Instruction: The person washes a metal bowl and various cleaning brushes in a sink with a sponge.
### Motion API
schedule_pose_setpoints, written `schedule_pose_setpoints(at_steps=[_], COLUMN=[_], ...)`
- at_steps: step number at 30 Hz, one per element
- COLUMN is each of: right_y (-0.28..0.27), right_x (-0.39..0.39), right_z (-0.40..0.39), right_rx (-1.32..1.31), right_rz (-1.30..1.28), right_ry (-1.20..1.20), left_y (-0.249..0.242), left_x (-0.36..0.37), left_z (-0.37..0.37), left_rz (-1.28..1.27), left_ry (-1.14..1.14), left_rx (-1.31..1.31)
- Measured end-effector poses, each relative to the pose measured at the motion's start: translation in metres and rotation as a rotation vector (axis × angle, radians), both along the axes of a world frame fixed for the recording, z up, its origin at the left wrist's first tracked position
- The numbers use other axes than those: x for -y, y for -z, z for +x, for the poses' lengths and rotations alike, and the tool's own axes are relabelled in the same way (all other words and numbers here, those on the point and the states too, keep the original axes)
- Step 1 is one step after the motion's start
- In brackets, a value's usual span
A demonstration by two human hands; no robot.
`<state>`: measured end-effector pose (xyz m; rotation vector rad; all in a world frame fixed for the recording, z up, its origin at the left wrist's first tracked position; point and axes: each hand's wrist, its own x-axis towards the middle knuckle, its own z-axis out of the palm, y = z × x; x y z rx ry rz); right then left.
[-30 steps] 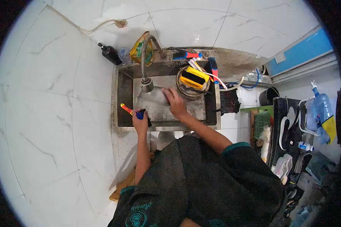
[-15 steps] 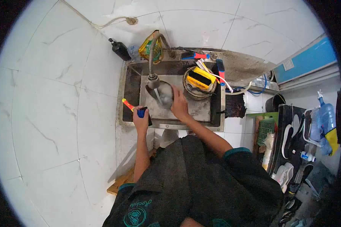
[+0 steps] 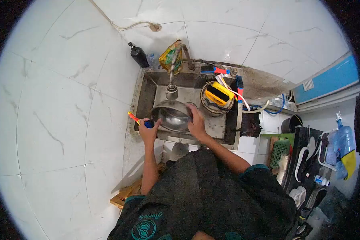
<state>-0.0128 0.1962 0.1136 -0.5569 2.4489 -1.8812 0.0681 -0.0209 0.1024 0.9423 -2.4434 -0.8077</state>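
View: head camera, looking down into the sink (image 3: 221,134).
Left hand (image 3: 148,134): closed around the red-and-yellow brush (image 3: 134,117); handle end juts out to the left, blue part beside the fingers; thumb at the left side of the metal bowl (image 3: 173,120).
Right hand (image 3: 196,125): gripping the right side of the metal bowl near its rim.
Metal bowl: between the hands, over the near part of the sink, tilted, shiny inside visible; contact with the sink floor cannot be told.
Faucet (image 3: 172,93): flexible metal neck, spray head just beyond the bowl's far rim.
Right part of sink: round container (image 3: 207,106) with a yellow brush (image 3: 224,96), dark bristles up, lying on top.
Far rim of sink: blue-and-red brush (image 3: 215,70) lying flat; a second red-and-blue brush (image 3: 239,89) at the right rim.
Far left corner: black pump bottle (image 3: 138,55), clear bottle (image 3: 151,59), yellow-green bag (image 3: 169,58) behind the faucet neck.
Right of sink: dark bucket (image 3: 291,123), green basket (image 3: 280,153), pale slippers (image 3: 297,195), large blue bottle (image 3: 344,138) with a yellow cloth (image 3: 349,164) against it.
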Motion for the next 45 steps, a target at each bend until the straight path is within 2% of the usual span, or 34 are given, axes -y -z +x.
schedule_pose_setpoints(at_steps=[3, 4, 6, 7, 8, 10, 11, 13, 15, 16, 17, 20, 22, 25, 29, 30, 32, 33, 35, 36, 38, 41, 42, 43, 45], right_y=[-0.030, -0.028, -0.026, -0.026, -0.026, -0.048, -0.060, -0.066, -0.104, -0.118, -0.146, -0.227, -0.279, -0.347, -0.391, -0.398, -0.408, -0.413, -0.407, -0.406, -0.411, -0.417, -0.415, -0.407, -0.393], right_x=[0.003, 0.005, 0.010, 0.011, 0.011, 0.001, -0.007, -0.043, -0.105, -0.144, -0.182, -0.306, -0.384, -0.459, -0.516, -0.523, -0.530, -0.534, -0.547, -0.555, -0.573, -0.590, -0.581, -0.569, -0.515], right_z=[0.005, 0.004, -0.003, -0.008, -0.012, -0.019, -0.023, -0.038, -0.062, -0.080, -0.099, -0.160, -0.198, -0.241, -0.301, -0.313, -0.338, -0.347, -0.371, -0.375, -0.378, -0.377, -0.369, -0.364, -0.338], right_rx=[-0.125, -0.245, -0.368, -0.431, -0.491, -0.543, -0.567, -0.371, -0.619, -0.570, -0.663, -0.836, -0.991, -1.080, -1.176, -1.081, -0.883, -0.813, -0.683, -0.669, -0.668, -0.769, -0.846, -0.999, -1.316], right_rz=[-0.034, -0.031, -0.067, -0.084, -0.017, 0.174, 0.270, 0.067, 0.311, 0.294, 0.423, 0.400, 0.470, 0.589, 0.788, 0.776, 0.748, 0.710, 0.655, 0.659, 0.684, 0.722, 0.739, 0.766, 0.813], right_ry=[-0.123, -0.177, -0.267, -0.311, -0.301, -0.290, -0.283, -0.270, -0.071, 0.039, 0.248, 0.785, 1.038, 1.167, 1.270, 1.293, 1.314, 1.298, 1.237, 1.211, 1.162, 1.129, 1.142, 1.182, 1.274], left_y=[0.024, 0.046, 0.049, 0.036, 0.022, 0.031, 0.035, 0.026, 0.016, 0.016, 0.022, 0.042, 0.049, 0.055, 0.064, 0.068, 0.082, 0.093, 0.117, 0.124, 0.134, 0.107, 0.085, 0.056, 0.046], left_x=[0.029, 0.048, 0.069, 0.063, 0.056, 0.064, 0.067, 0.062, 0.061, 0.062, 0.064, 0.067, 0.063, 0.063, 0.072, 0.078, 0.096, 0.108, 0.137, 0.147, 0.148, 0.121, 0.104, 0.087, 0.088], left_z=[-0.003, -0.003, -0.004, -0.010, -0.008, -0.012, -0.011, -0.011, -0.010, -0.012, -0.015, -0.034, -0.049, -0.056, -0.045, -0.037, -0.015, 0.000, 0.036, 0.054, 0.068, 0.060, 0.053, 0.048, 0.047], left_rz=[-0.019, -0.098, -0.253, -0.330, -0.275, 0.046, 0.122, 0.188, 0.135, 0.112, 0.108, 0.111, 0.100, 0.040, -0.067, -0.096, -0.236, -0.386, -1.104, -1.124, -0.898, -0.527, -0.124, 0.129, 0.182], left_ry=[0.187, 0.279, 0.360, 0.401, 0.329, 0.266, 0.239, 0.193, 0.156, 0.138, 0.129, 0.115, 0.102, 0.058, -0.020, -0.033, -0.043, -0.034, -0.098, -0.124, -0.037, 0.087, 0.080, -0.068, -0.078], left_rx=[-0.197, -0.262, -0.304, -0.327, -0.272, -0.360, -0.417, -0.561, -0.614, -0.593, -0.577, -0.547, -0.534, -0.484, -0.431, -0.422, -0.405, -0.371, -0.053, 0.009, -0.150, -0.430, -0.631, -0.605, -0.619])
